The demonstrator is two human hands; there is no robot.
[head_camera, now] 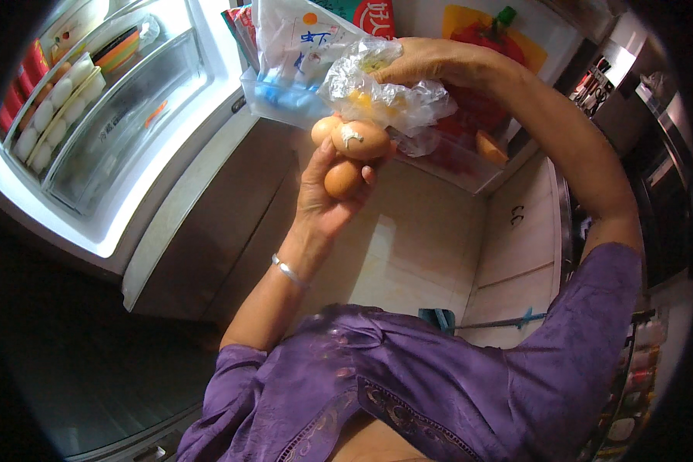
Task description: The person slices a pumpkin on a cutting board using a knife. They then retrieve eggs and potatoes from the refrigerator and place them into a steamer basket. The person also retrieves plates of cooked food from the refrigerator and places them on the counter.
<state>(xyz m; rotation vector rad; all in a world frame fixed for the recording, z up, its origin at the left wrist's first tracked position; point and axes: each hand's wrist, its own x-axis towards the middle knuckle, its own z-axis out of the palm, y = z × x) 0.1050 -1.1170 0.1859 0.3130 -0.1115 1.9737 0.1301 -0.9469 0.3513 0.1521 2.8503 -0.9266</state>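
Three brown eggs are cupped in my left hand (323, 205). The large egg (362, 141) has a white patch on its shell; a paler egg (323, 130) sits beside it, and a darker egg (343, 180) rests lower in the palm. Just above them, my right hand (418, 62) grips a crinkled clear plastic bag (421, 107) with something yellow inside; its fingertips are partly hidden by the plastic. Both hands are at the front of a clear drawer (465, 176) holding packaged food. Behind the bag stands a white printed packet (300, 43).
On the left stands the open refrigerator door (115, 225). Its shelf holds white eggs (58, 124) and several packets. An orange-brown piece (491, 147) lies at the drawer's right end. Below is a tiled floor (404, 242), with a blue-handled tool (496, 320) near my body.
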